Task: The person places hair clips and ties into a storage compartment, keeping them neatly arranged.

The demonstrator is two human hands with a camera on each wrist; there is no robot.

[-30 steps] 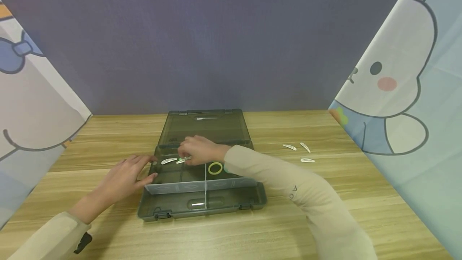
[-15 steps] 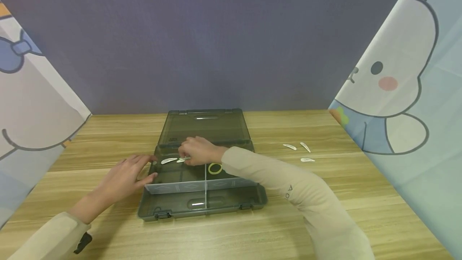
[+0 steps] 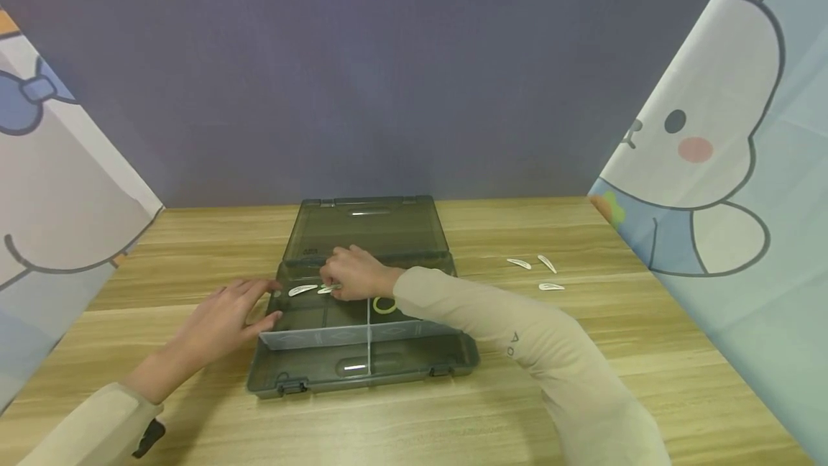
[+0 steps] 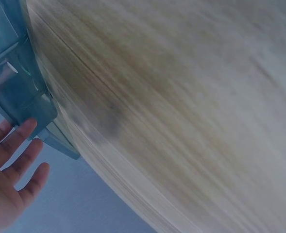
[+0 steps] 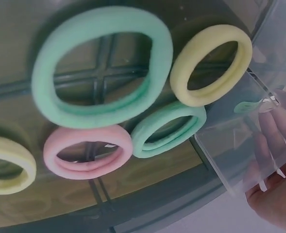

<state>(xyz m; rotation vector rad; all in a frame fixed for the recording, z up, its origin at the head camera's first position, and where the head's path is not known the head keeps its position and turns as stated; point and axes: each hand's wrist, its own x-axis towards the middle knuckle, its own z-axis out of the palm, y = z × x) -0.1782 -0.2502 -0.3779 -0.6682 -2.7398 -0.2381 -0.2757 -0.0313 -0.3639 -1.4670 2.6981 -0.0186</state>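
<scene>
A translucent grey storage box (image 3: 307, 371) lies with its lid (image 3: 366, 225) folded back. My right hand (image 3: 356, 274) reaches into the rear left compartment and pinches a pale green hair clip (image 3: 327, 289); the right wrist view shows this clip (image 5: 247, 107) at the fingertips, behind a clear divider (image 5: 225, 160). Another pale hair clip (image 3: 302, 290) lies to its left. My left hand (image 3: 223, 315) rests with spread fingers at the box's left edge. Right of the divider are hair ties: green (image 5: 45, 82), yellow (image 5: 181, 77) and pink (image 5: 87, 172). My right forearm hides most of them in the head view.
Three pale hair clips, one upper left (image 3: 519, 263), one upper right (image 3: 546, 263) and one lower (image 3: 551, 286), lie on the wooden table (image 3: 453, 416) right of the box. A grey panel (image 3: 382, 78) stands behind, with cartoon-print cloth (image 3: 724, 128) at both sides.
My right forearm has shifted slightly left, covering the green hair tie and part of the yellow one. The right hand stays at the same clip, slightly lower. My left hand has not visibly moved.
</scene>
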